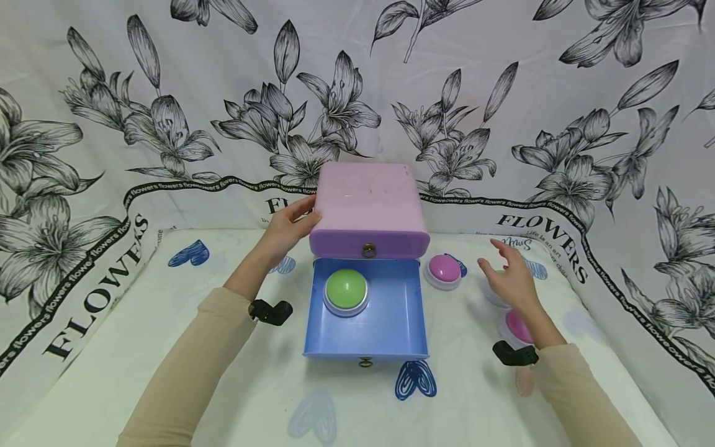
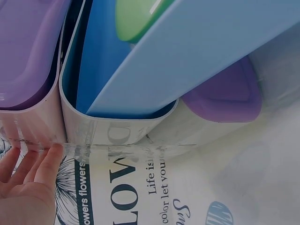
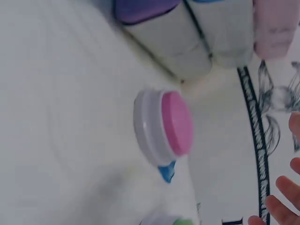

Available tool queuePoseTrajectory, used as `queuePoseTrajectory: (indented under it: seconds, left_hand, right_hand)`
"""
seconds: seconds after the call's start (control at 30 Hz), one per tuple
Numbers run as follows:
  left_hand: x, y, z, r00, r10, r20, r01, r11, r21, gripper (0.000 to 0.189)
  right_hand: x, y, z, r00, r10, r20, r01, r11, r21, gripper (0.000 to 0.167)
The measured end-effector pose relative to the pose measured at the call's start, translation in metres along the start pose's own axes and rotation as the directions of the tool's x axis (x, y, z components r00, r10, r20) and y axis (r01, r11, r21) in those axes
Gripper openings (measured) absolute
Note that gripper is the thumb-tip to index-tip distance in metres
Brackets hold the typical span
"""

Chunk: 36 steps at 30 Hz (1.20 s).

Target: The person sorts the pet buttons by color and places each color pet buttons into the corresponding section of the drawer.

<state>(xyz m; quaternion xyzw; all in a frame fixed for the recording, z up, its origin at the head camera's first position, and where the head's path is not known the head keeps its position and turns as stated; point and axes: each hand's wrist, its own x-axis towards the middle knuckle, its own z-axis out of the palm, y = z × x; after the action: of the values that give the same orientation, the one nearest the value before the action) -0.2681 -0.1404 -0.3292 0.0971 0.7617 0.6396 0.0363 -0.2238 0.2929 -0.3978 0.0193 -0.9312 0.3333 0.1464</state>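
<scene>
My left hand (image 1: 288, 228) rests its fingers against the left side of a small stacked drawer unit (image 1: 368, 198) with a pink top and purple front. Below that top, a blue drawer (image 1: 385, 323) is pulled out. A green push button (image 1: 346, 290) with a white base sits in the drawer's back left part. In the left wrist view, the straight fingertips (image 2: 49, 164) touch the unit's wall. My right hand (image 1: 511, 279) hovers to the right, fingers spread and holding nothing. Nearest it are a magenta push button (image 1: 445, 270) and another magenta button (image 1: 518, 326), partly hidden by the wrist.
A further push button, its green top (image 3: 183, 221) just showing in the right wrist view, is mostly hidden under the right hand. Another purple drawer front (image 2: 225, 91) lies beneath the blue drawer. Flower-printed cloth (image 1: 447, 124) hangs behind the unit.
</scene>
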Motion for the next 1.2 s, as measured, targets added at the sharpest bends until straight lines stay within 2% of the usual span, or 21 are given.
queuePoseTrajectory:
  seconds: [0.2, 0.4, 0.57, 0.77, 1.0, 1.1, 1.2]
  left_hand:
    - [-0.011, 0.018, 0.002, 1.000, 0.000, 0.010, 0.000, 1.000, 0.011, 0.059]
    - [-0.015, 0.021, 0.003, 1.000, -0.007, 0.007, 0.007, 1.000, 0.013, 0.059]
    - [-0.013, 0.019, 0.003, 1.000, -0.007, 0.010, 0.007, 1.000, 0.007, 0.059]
    - [-0.013, 0.018, 0.002, 1.000, -0.012, 0.015, 0.012, 1.000, -0.003, 0.060]
    - [-0.013, 0.018, 0.001, 1.000, -0.014, 0.018, 0.014, 1.000, 0.003, 0.060]
    - [-0.013, 0.018, 0.001, 1.000, -0.012, 0.016, 0.012, 1.000, 0.003, 0.060]
    - [-0.013, 0.018, 0.002, 1.000, -0.009, 0.016, 0.009, 1.000, 0.004, 0.060]
  right_hand:
    - [0.001, 0.020, -0.006, 0.989, 0.108, 0.104, -0.100, 0.992, -0.076, 0.076]
    - [-0.002, 0.036, -0.008, 0.964, 0.211, 0.164, -0.187, 0.971, -0.151, 0.085]
    - [-0.005, 0.048, -0.007, 0.953, 0.238, 0.188, -0.203, 0.961, -0.187, 0.088]
    - [-0.010, 0.060, -0.006, 0.918, 0.308, 0.250, -0.257, 0.942, -0.217, 0.097]
    - [-0.014, 0.064, -0.006, 0.890, 0.351, 0.292, -0.281, 0.925, -0.257, 0.099]
    - [-0.015, 0.066, -0.005, 0.885, 0.353, 0.305, -0.276, 0.923, -0.267, 0.098]
    - [-0.016, 0.068, -0.003, 0.888, 0.347, 0.302, -0.266, 0.923, -0.277, 0.097]
